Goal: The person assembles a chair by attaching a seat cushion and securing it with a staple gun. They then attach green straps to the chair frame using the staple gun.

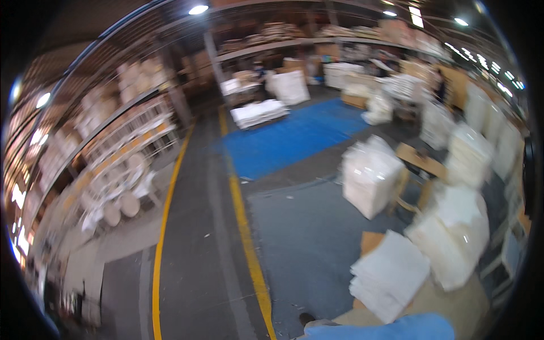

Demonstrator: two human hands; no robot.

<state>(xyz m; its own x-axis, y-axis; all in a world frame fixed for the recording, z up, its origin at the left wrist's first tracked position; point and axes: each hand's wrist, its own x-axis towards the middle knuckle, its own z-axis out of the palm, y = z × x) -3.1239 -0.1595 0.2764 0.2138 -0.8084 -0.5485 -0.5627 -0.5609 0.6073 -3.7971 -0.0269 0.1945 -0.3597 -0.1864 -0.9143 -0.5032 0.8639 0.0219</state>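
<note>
Stack of flat white pieces (391, 275), near lower-right edge of grey matting (300, 238), just above blue garment (391, 328); hands out of view, fingers' state cannot be told; step: seemingly no handling; any lift would call for both hands

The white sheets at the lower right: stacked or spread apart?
Stacked: the white sheets overlap, with several uneven edges showing along the left side.

Light blue clothing (391, 328) on the person's body spans the near edge, right of centre, soft and rounded along its far side; whether it covers an arm or the torso cannot be told. At its left end shows what looks like a dark shoe tip (306, 318). Both hands, fingers and wrists lie out of view
</note>
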